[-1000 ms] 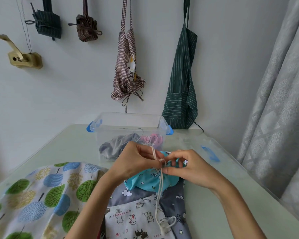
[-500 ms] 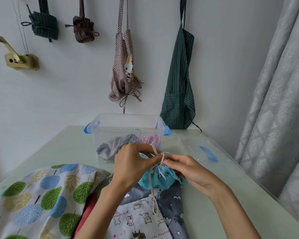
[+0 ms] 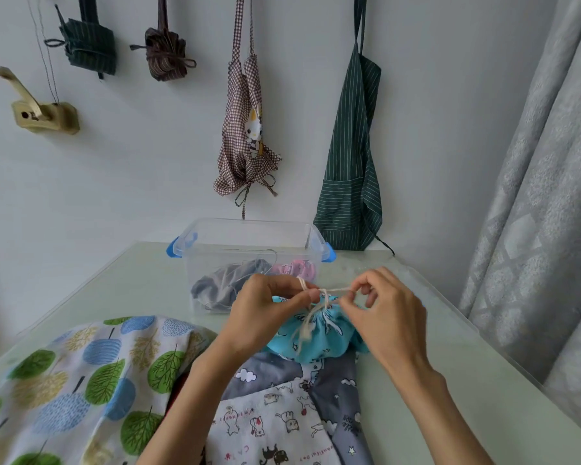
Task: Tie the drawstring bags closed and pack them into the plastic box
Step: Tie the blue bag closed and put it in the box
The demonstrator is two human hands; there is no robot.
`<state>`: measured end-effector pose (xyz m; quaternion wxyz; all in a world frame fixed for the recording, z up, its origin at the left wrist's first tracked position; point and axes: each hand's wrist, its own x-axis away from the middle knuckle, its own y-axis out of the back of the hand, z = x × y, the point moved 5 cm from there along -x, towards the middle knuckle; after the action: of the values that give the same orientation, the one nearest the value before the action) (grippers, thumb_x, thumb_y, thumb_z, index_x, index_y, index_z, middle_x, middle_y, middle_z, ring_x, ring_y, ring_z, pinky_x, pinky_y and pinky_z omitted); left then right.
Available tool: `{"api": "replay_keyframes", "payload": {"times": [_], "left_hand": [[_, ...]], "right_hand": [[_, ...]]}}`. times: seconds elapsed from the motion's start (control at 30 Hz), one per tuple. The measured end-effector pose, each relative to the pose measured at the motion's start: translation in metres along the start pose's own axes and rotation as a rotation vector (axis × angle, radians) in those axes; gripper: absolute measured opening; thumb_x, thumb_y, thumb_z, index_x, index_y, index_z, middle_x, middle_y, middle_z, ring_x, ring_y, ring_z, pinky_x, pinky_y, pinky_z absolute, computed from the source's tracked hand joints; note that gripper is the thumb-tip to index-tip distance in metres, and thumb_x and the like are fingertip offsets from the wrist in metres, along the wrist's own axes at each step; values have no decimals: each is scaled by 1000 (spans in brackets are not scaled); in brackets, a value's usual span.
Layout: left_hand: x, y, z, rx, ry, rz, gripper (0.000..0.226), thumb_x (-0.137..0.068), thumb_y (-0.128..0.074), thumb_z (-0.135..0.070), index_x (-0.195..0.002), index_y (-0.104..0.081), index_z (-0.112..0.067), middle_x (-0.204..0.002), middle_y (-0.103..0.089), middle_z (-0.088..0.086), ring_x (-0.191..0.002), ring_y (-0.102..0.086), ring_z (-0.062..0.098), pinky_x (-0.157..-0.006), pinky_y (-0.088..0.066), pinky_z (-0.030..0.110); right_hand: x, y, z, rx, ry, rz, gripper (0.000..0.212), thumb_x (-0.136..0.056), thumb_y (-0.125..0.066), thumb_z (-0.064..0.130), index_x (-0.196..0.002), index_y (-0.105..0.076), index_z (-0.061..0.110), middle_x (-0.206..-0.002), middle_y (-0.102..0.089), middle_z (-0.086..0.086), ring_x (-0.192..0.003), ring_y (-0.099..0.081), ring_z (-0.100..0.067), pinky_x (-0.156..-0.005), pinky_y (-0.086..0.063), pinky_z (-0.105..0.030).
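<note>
The left hand (image 3: 265, 312) pinches one end of the cream drawstring (image 3: 332, 290) between thumb and curled fingers, with the cord looped over the forefinger. The right hand (image 3: 388, 312) pinches the other end between thumb and forefinger, the remaining fingers loosely curled. The cord runs taut between the two hands, with a knot at its middle directly above the gathered mouth of the turquoise drawstring bag (image 3: 319, 337). Loose cord tails hang down over the front of that bag. The bag rests on a grey star-and-cloud print bag (image 3: 336, 380), which lies partly beneath a white cat-print bag (image 3: 269, 427). A large tree-print bag (image 3: 81, 380) lies to the left on the pale green table (image 3: 450, 380). The clear plastic box (image 3: 249, 250), with blue latches at both ends and no lid fitted, stands just behind the hands; it holds a grey bag (image 3: 222, 283) and a pink bag (image 3: 296, 268). A checked apron (image 3: 245, 139) and a green striped apron (image 3: 349, 169) hang on the wall behind. A grey curtain (image 3: 534, 196) occupies the right side.
</note>
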<state>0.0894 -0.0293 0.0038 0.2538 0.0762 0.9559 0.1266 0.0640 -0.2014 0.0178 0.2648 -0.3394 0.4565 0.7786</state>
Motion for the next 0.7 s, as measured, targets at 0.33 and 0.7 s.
{"api": "replay_keyframes", "payload": {"times": [0.33,0.7], "left_hand": [[-1,-7,2,-1,11,9,8,-84,-69,-22,-79,-73,-19,-83,-75,-5,-80,-70,9,-78,-56,29],[-3,10,11,57,52,-50,6,-85,-67,-13,-83,-72,-10,-84,-76,1,-82,-72,14,-81,-57,26]], "right_hand": [[-4,9,-52,13,-312,-147,15,-79,-68,20,-82,-53,20,-84,-63,6,-68,-61,-25,-60,-45,-33],[11,8,-96,-404,-652,884,45,-71,-80,19,-110,-59,29,-109,-63,5,-99,-60,-9,-71,-45,-20]]}}
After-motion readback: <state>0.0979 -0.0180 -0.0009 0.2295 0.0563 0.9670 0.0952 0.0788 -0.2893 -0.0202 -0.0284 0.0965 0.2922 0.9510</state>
